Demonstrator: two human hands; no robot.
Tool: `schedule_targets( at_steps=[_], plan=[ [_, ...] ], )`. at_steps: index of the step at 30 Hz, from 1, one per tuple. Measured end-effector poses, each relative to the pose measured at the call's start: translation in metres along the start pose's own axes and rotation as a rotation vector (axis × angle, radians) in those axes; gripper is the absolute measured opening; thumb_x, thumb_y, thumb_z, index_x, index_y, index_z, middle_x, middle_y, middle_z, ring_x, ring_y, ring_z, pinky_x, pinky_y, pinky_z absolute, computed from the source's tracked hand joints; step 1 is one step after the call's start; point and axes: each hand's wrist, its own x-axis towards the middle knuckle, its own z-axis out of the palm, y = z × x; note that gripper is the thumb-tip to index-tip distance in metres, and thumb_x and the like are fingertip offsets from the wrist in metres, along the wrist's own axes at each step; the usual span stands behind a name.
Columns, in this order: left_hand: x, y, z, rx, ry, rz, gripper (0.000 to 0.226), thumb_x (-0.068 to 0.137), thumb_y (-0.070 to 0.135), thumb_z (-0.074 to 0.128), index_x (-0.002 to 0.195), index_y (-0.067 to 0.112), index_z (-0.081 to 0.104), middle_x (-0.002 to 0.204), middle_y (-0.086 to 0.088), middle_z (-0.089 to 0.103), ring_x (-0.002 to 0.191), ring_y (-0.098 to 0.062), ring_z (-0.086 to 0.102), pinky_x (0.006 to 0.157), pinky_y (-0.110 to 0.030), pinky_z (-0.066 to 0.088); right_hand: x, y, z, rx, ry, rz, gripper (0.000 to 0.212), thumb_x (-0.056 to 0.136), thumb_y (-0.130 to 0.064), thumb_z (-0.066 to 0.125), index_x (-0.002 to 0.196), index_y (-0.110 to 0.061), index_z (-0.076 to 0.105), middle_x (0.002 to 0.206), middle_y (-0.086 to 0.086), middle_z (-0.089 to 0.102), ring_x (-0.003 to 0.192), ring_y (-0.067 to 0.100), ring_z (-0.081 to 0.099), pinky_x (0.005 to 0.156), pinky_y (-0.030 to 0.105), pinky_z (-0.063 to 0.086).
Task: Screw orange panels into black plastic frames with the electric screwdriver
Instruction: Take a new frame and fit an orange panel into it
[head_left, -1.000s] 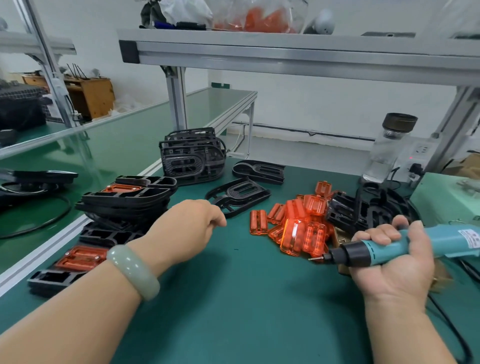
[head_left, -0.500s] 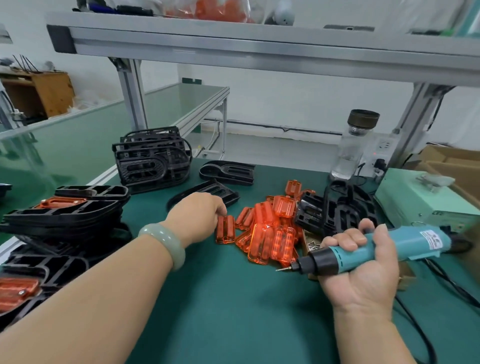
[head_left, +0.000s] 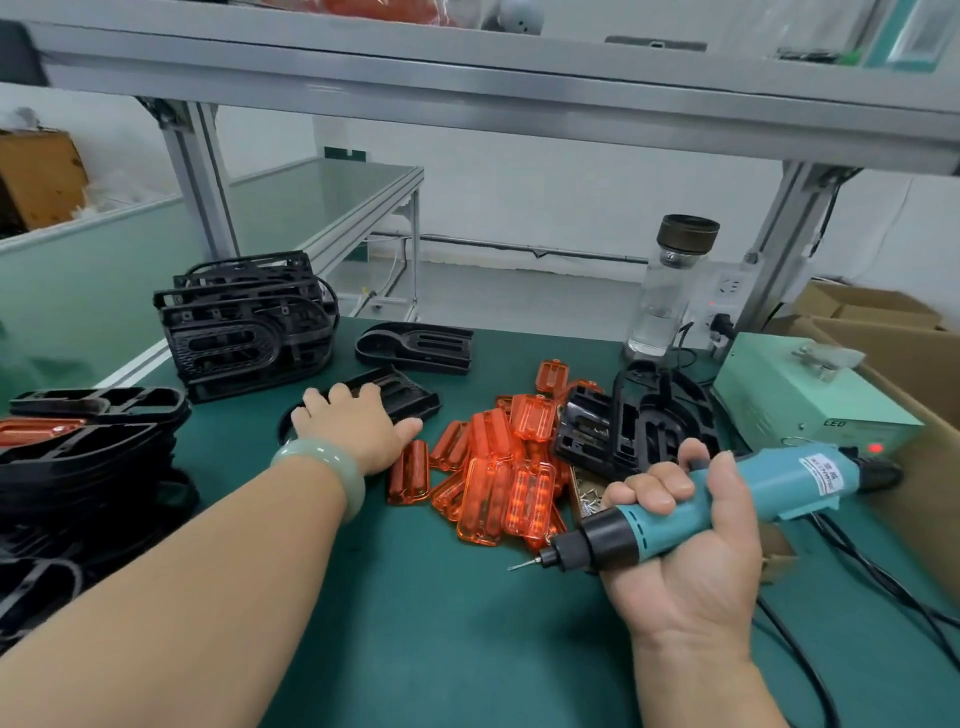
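Logged stacked black frames (head_left: 88, 457) at the left edge, with one fitted orange panel (head_left: 36, 428) near the top. Noted second frame stack (head_left: 244, 327) standing on edge, upper left of centre. Found left hand (head_left: 353, 421), pale green bangle (head_left: 322, 467) at the wrist, laid flat with straight, spread fingers on a loose black frame (head_left: 415, 397). Recorded heap of orange panels (head_left: 498, 478) at centre on green mat (head_left: 415, 623), just beside that thumb. Saw right hand (head_left: 685, 545) at lower right, wrapped tight round teal electric screwdriver (head_left: 727, 493), bit aimed left. Marked pale green power box (head_left: 800, 400) at far right.
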Motion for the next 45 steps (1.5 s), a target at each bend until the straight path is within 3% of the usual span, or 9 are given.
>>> schedule_targets(
  at_steps=[4, 9, 13, 17, 21, 31, 34, 38, 45],
  plan=[
    [-0.006, -0.002, -0.005, -0.016, -0.001, 0.037, 0.071, 0.077, 0.070, 0.052, 0.131, 0.024, 0.047, 0.127, -0.010, 0.047, 0.119, -0.035, 0.037, 0.091, -0.043, 0.039, 0.000, -0.001, 0.000, -0.001, 0.003, 0.000, 0.012, 0.082, -0.035, 0.057, 0.083, -0.023, 0.056, 0.057, -0.012, 0.043, 0.044, 0.003, 0.044, 0.051, 0.019, 0.046],
    [-0.024, -0.013, -0.021, -0.255, 0.038, 0.098, 0.066, 0.079, 0.065, 0.055, 0.129, 0.022, 0.052, 0.123, -0.005, 0.058, 0.119, -0.032, 0.049, 0.095, -0.040, 0.044, 0.000, -0.002, 0.000, 0.001, 0.005, -0.007, 0.011, 0.081, -0.035, 0.057, 0.082, -0.023, 0.056, 0.057, -0.012, 0.043, 0.044, 0.003, 0.043, 0.051, 0.019, 0.045],
    [-0.055, -0.018, -0.034, -0.990, 0.166, 0.087, 0.042, 0.086, 0.052, 0.056, 0.110, 0.019, 0.066, 0.104, 0.000, 0.067, 0.100, -0.019, 0.060, 0.089, -0.033, 0.044, -0.001, -0.002, 0.000, -0.002, 0.001, -0.010, 0.011, 0.080, -0.035, 0.058, 0.082, -0.024, 0.056, 0.057, -0.012, 0.043, 0.044, 0.003, 0.043, 0.051, 0.018, 0.045],
    [-0.094, -0.024, -0.041, -1.912, -0.303, 0.054, 0.038, 0.092, 0.048, 0.046, 0.095, 0.018, 0.068, 0.096, -0.006, 0.067, 0.087, -0.024, 0.062, 0.078, -0.039, 0.052, -0.001, -0.003, -0.001, 0.011, -0.002, -0.008, 0.012, 0.079, -0.035, 0.059, 0.082, -0.024, 0.056, 0.057, -0.012, 0.044, 0.045, 0.003, 0.044, 0.052, 0.018, 0.045],
    [-0.115, -0.030, -0.035, -2.266, -0.527, 0.097, 0.067, 0.074, 0.066, 0.051, 0.111, 0.012, 0.064, 0.114, -0.019, 0.066, 0.104, -0.038, 0.064, 0.075, -0.051, 0.055, 0.000, -0.004, -0.003, 0.019, 0.002, -0.008, 0.011, 0.080, -0.035, 0.060, 0.082, -0.024, 0.056, 0.057, -0.012, 0.044, 0.045, 0.003, 0.044, 0.053, 0.018, 0.046],
    [-0.129, -0.012, -0.017, -2.448, -0.489, 0.095, 0.067, 0.090, 0.063, 0.027, 0.113, 0.017, 0.070, 0.119, -0.012, 0.066, 0.104, -0.029, 0.066, 0.070, -0.041, 0.057, -0.002, 0.002, 0.000, 0.011, -0.052, 0.065, 0.012, 0.081, -0.036, 0.058, 0.082, -0.024, 0.058, 0.057, -0.012, 0.045, 0.045, 0.003, 0.045, 0.055, 0.020, 0.048],
    [-0.128, -0.008, -0.013, -2.467, -0.460, 0.130, 0.053, 0.093, 0.057, 0.026, 0.115, 0.028, 0.065, 0.121, -0.011, 0.065, 0.106, -0.029, 0.065, 0.074, -0.045, 0.057, -0.004, 0.006, 0.000, 0.003, -0.059, 0.113, 0.013, 0.082, -0.037, 0.059, 0.081, -0.024, 0.061, 0.058, -0.011, 0.046, 0.045, 0.004, 0.047, 0.075, 0.034, 0.054],
    [-0.124, -0.005, -0.013, -2.506, -0.373, 0.204, 0.049, 0.094, 0.052, 0.028, 0.114, 0.027, 0.065, 0.125, -0.008, 0.063, 0.112, -0.028, 0.062, 0.083, -0.048, 0.055, -0.008, 0.009, 0.000, -0.064, -0.070, 0.187, 0.013, 0.080, -0.040, 0.056, 0.081, -0.027, 0.060, 0.058, -0.012, 0.047, 0.046, 0.004, 0.049, 0.099, 0.057, 0.040],
    [-0.124, -0.016, -0.014, -2.323, -0.328, 0.266, 0.060, 0.081, 0.057, 0.048, 0.119, 0.013, 0.063, 0.123, -0.016, 0.062, 0.116, -0.038, 0.057, 0.099, -0.057, 0.041, -0.013, 0.014, 0.003, -0.092, -0.164, 0.214, 0.014, 0.079, -0.034, 0.055, 0.086, -0.023, 0.060, 0.057, -0.008, 0.046, 0.044, 0.006, 0.046, 0.071, 0.036, 0.034]
  ],
)
